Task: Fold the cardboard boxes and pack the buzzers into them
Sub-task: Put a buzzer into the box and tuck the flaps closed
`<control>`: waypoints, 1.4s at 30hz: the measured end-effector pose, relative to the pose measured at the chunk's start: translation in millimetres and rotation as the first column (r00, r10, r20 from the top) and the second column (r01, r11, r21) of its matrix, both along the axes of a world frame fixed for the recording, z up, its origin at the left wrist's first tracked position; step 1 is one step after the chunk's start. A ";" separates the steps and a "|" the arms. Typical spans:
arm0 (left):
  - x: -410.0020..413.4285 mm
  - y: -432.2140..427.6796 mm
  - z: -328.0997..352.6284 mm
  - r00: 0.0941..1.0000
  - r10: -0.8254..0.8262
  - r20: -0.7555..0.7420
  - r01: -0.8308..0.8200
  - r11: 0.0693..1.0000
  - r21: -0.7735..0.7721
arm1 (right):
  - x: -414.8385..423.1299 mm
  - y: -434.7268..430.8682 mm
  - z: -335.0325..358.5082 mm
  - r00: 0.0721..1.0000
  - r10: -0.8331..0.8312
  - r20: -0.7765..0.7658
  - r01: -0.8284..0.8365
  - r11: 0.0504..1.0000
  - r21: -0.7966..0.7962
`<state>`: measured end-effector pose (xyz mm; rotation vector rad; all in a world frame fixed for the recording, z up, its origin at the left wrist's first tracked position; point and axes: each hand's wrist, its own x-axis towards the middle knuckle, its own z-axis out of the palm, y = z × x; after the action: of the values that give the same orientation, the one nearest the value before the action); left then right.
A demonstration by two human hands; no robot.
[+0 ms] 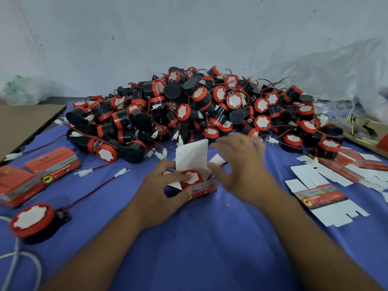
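Your right hand [241,166] is motion-blurred, so the fingertips are hard to make out. The fingers look spread and loose, nothing visibly held. It hovers over the right end of the box [204,189], whether touching it I cannot tell. Both forearms run off the bottom edge.

The box is partly hidden behind your left hand [165,185]. Only its red printed front wall and its raised white flap [192,154] show well, and the print is too small to read. The box sits on the blue cloth [210,238], just in front of the buzzer pile [199,108]. One buzzer [194,178] is in it, red rim and white face up, body hidden by the walls.

Your left hand grips the box from its left side, thumb at the front wall. One finger is stretched onto the buzzer's white face, the other fingers curled.

The far left is cut off: closed boxes [52,162] near the edge, a loose buzzer [31,219] close by with its red lead trailing. Flat box blanks [327,198] lie on the right, partly out of frame. Blurry plastic bags [346,70] at back right, contents unclear.
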<state>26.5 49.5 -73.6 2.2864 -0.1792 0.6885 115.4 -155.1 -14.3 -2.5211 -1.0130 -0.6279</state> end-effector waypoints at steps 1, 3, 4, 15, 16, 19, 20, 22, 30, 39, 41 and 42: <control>0.4 0.6 -0.4 1.000 0.004 -0.012 -0.005 1.000 -0.008 | 7.4 -10.8 6.2 0.995 -0.095 -0.016 0.095 0.995 -0.011; 1.2 0.4 -0.3 1.000 -0.004 -0.021 0.004 1.000 -0.010 | 19.1 -32.1 16.3 0.970 -0.213 -0.120 0.203 0.974 -0.097; 1.3 -0.3 0.4 1.000 -0.005 -0.025 0.004 1.000 -0.003 | 22.1 -40.2 19.5 0.960 -0.193 -0.201 0.182 0.981 -0.068; 1.4 -0.5 -0.6 0.999 -0.036 -0.024 0.036 0.999 0.015 | 0.4 -3.7 -6.6 0.930 0.276 -0.244 -0.165 0.904 0.393; 1.5 -0.7 -0.5 0.999 -0.034 -0.015 0.035 0.999 0.016 | -0.3 1.5 -10.9 0.949 0.251 -0.189 -0.189 0.937 0.294; 1.7 -1.6 0.5 1.000 -0.028 0.010 0.027 0.999 0.021 | 0.1 16.0 -10.2 0.985 0.163 -0.047 -0.162 0.987 0.021; 1.8 -1.6 0.6 0.999 -0.030 0.014 0.029 0.999 0.030 | -0.4 20.3 -7.2 0.991 0.129 -0.023 -0.130 0.990 -0.059; 1.6 -1.8 1.0 0.999 -0.031 0.012 0.031 0.998 0.046 | -1.5 27.0 -0.6 0.997 0.067 -0.025 -0.071 0.974 -0.214; 1.6 -4.1 2.8 0.998 -0.054 0.012 0.053 0.997 0.060 | -6.2 21.6 11.7 0.984 -0.031 -0.176 -0.070 0.839 -0.540; 0.1 -3.3 2.7 0.999 -0.026 -0.036 0.028 0.998 0.058 | 5.0 16.3 -13.0 0.813 -0.063 -0.579 0.007 0.995 -0.098; -1.2 -5.0 3.6 0.999 -0.029 -0.037 0.031 0.998 0.063 | 6.6 21.7 -19.0 0.792 0.011 -0.610 0.066 0.992 0.103; -1.6 -5.5 3.6 0.999 -0.036 -0.037 0.038 0.997 0.064 | 7.3 24.3 -22.0 0.795 0.027 -0.606 0.110 0.976 0.188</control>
<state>25.0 44.0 -70.0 2.3498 -0.2291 0.6303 122.7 -130.8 -36.3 -2.3032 -0.6079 0.0852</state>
